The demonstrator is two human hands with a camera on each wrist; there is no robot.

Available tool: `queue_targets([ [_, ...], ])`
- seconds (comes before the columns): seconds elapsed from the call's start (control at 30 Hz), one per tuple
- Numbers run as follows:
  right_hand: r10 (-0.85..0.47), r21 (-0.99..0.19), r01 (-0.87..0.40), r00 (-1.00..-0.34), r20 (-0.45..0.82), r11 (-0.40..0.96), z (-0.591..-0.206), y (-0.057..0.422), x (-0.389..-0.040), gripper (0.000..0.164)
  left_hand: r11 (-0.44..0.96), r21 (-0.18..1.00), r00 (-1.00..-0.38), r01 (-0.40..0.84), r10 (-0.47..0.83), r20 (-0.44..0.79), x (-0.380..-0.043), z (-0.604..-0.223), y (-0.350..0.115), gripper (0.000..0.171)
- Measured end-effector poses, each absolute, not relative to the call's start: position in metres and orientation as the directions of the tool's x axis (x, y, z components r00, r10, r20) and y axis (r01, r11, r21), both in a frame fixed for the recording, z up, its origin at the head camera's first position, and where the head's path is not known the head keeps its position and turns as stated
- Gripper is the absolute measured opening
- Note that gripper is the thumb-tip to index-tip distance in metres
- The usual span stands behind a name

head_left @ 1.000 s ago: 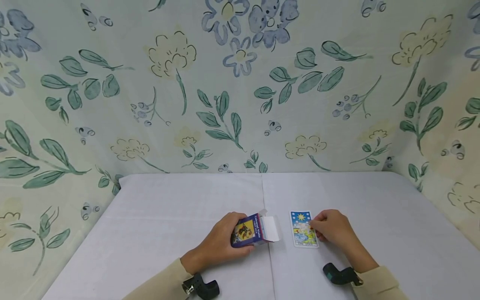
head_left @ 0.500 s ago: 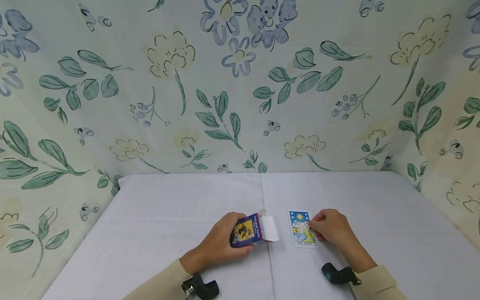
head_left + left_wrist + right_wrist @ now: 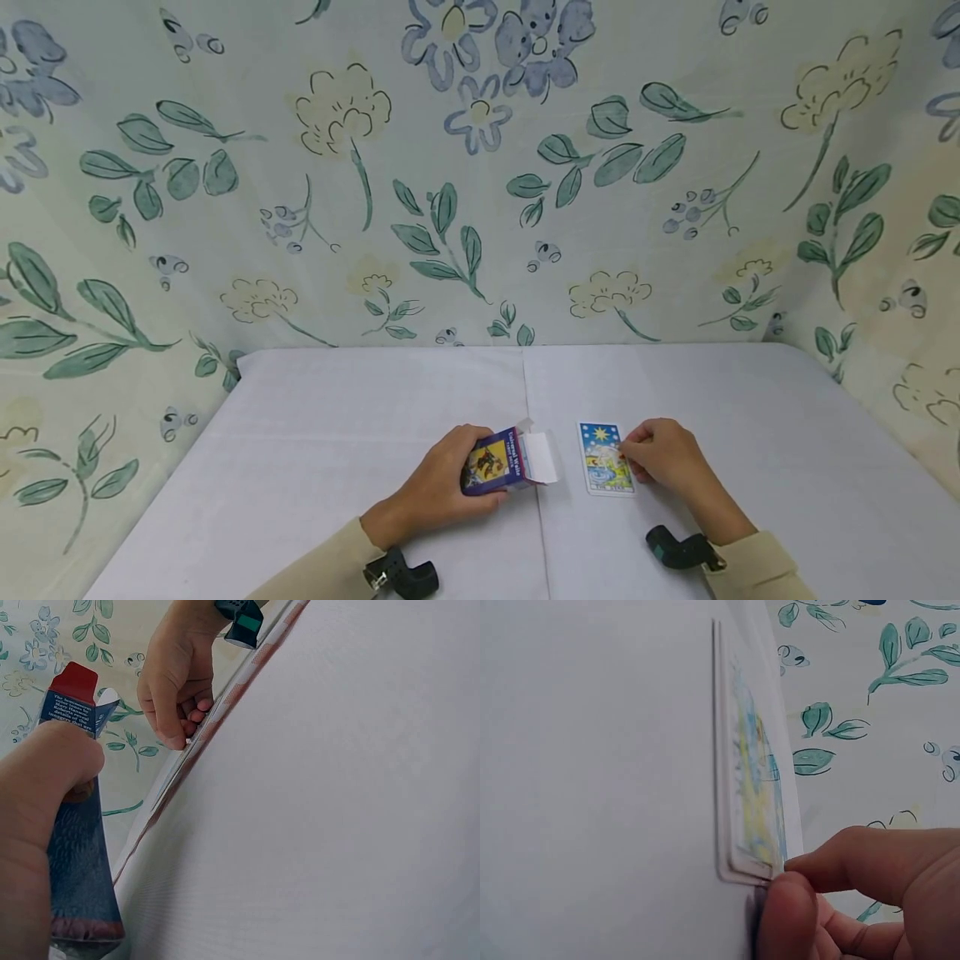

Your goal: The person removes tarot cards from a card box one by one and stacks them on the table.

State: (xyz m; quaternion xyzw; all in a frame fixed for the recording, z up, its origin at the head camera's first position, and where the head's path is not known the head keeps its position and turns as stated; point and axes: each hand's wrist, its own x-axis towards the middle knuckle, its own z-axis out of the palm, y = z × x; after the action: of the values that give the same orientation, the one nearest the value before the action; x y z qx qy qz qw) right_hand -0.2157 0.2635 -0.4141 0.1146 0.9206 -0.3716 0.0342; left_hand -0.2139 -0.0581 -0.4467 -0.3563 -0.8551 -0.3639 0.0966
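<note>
R hand pinches card by R edge, long axis fore-aft. L hand, farther off, grips box.

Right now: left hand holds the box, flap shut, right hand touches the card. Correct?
Not quite: the flap is open, as the head view shows. The rest stands: left hand holds the box, right hand touches the card.

Left hand: nine o'clock, gripping blue box.
Right hand: eleven o'clock, fingers curled.
White cloth: three o'clock.
</note>
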Motion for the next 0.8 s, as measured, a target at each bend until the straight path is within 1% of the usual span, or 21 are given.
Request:
queue_targets([
  [0.2,0.181,-0.704,0.241,-0.97,-0.161,0.668,-0.411,0.266,-0.216,0.022,0.49,0.562,-0.738,0.666,0.538,0.406,-0.214,-0.447,-0.058,0.071],
  [0.57,0.128,-0.76,0.19,-0.982,-0.14,0.621,-0.404,0.257,-0.214,0.021,0.487,0.578,-0.747,0.654,0.538,0.391,-0.214,-0.447,-0.058,0.072],
  [0.8,0.113,-0.789,0.192,-0.981,-0.154,0.584,-0.396,0.247,-0.211,0.021,0.503,0.58,-0.758,0.641,0.532,0.378,-0.214,-0.446,-0.058,0.072],
])
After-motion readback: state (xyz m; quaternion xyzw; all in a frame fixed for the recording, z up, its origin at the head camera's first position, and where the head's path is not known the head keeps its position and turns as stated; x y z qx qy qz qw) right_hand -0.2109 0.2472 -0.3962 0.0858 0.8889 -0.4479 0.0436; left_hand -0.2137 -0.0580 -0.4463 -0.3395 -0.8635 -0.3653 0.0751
